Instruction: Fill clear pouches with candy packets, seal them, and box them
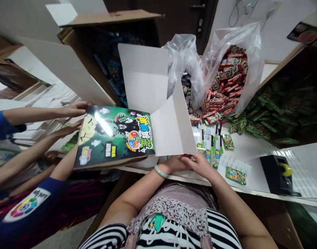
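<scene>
My left hand (177, 163), with a pale bangle at its wrist, meets my right hand (200, 165) at the table's front edge. Both hands are closed, fingers curled together. A small coloured bit shows between them, too little to name. Right behind them rises the white inner flap (186, 128) of an open cardboard display box (117, 129), its green and black printed side facing up. Another person's hands (79, 110) are at the box's left end. Beside my right hand lie several printed green packets (210, 152).
Clear plastic bags, one full of red packets (229, 77), stand behind. Cartons hold blue packets (114, 72) and green packets (272, 107). A black tape dispenser (275, 174) and a green packet on a white card (235, 175) lie right. White sheets (49, 100) are stacked left.
</scene>
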Action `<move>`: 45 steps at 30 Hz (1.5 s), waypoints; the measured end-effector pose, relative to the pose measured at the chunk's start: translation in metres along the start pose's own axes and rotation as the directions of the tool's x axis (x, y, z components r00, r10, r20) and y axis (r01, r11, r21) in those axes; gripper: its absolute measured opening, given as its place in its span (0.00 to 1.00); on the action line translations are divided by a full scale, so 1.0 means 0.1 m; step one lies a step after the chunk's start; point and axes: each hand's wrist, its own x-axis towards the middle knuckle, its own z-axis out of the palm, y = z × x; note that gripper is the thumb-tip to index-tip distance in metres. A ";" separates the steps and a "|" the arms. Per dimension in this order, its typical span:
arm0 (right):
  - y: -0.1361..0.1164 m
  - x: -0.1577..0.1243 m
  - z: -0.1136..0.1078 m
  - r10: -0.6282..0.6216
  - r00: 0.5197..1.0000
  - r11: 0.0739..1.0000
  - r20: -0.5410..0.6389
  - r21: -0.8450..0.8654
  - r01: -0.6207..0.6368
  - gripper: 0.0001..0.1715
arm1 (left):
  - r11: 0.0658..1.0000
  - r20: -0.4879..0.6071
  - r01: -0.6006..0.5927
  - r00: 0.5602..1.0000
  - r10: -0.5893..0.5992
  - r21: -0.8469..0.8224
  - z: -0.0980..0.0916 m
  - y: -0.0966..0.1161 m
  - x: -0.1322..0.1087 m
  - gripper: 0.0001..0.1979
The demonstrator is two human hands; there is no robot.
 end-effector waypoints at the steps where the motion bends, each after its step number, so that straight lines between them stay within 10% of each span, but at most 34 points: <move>1: 0.07 0.03 -0.12 0.018 0.999 1.000 -0.050 -0.013 -0.019 0.14 | 1.000 0.016 -0.003 1.000 0.003 0.018 -0.03 0.03 0.03 0.35; 4: 0.37 0.23 -0.62 0.121 0.963 0.982 -0.240 -0.115 -0.152 0.16 | 0.995 0.090 0.040 0.995 -0.048 0.088 -0.13 0.12 0.09 0.48; 10: 1.02 0.90 -1.46 0.337 0.746 0.823 -0.574 -0.206 -0.530 0.29 | 0.982 0.159 0.114 0.977 -0.138 0.150 -0.22 0.18 0.06 0.48; 14: 1.28 1.19 -1.49 0.420 0.673 0.791 -0.609 -0.118 -0.600 0.37 | 0.978 0.172 0.129 0.973 -0.157 0.162 -0.21 0.17 0.08 0.48; 22: 1.43 1.05 -1.47 0.515 0.625 0.845 -0.587 0.222 -0.487 0.19 | 0.982 0.166 0.136 0.973 -0.157 0.134 -0.18 0.12 0.13 0.50; 36: 0.99 -0.11 -1.04 0.606 0.641 0.787 -0.471 0.472 -0.396 0.16 | 0.991 -0.048 0.126 0.991 -0.124 0.038 -0.25 0.19 0.11 0.50; 41: 0.86 -0.36 -0.88 0.413 0.835 0.874 -0.364 -0.101 -0.476 0.14 | 0.994 -0.137 0.104 0.985 -0.109 -0.047 -0.29 0.19 0.04 0.49; 45: 0.79 -0.26 -0.96 0.199 0.957 0.831 -0.209 -0.481 -0.278 0.39 | 0.994 -0.164 0.101 0.981 -0.108 -0.049 -0.31 0.16 0.06 0.49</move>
